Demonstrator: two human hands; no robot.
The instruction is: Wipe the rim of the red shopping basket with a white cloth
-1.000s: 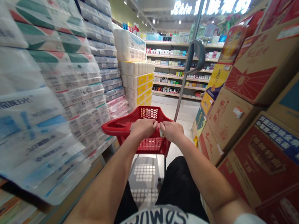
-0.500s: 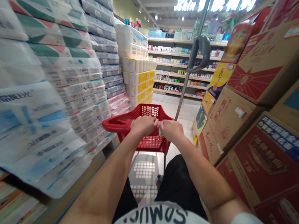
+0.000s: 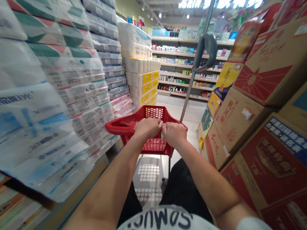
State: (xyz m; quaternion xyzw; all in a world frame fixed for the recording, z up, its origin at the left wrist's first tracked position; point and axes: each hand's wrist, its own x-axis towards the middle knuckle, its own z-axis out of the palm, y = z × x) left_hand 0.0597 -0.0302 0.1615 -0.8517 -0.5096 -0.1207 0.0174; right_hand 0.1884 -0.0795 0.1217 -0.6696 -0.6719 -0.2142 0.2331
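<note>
My left hand (image 3: 148,127) and my right hand (image 3: 175,134) grip the near rim of a red plastic shopping basket (image 3: 117,126), side by side. A small white bit shows between my fingers, too small to identify. The basket's red mesh sides and floor show in front of my hands, and part of the inside is hidden by them. A thin metal pole (image 3: 191,92) rises from the basket's right side and ends in a grey loop handle (image 3: 204,51). Neither hand touches the pole.
Plastic-wrapped stacks of tissue packs (image 3: 42,104) tower close on the left. Printed cardboard cartons (image 3: 272,175) stand close on the right. Between them a tiled floor aisle (image 3: 186,111) runs to shelves of boxed goods (image 3: 184,66) under a lit sign.
The view has shifted slightly, and the far shelves appear a little closer. The grey loop handle sits a little higher in the picture. My hands stay on the basket rim.
</note>
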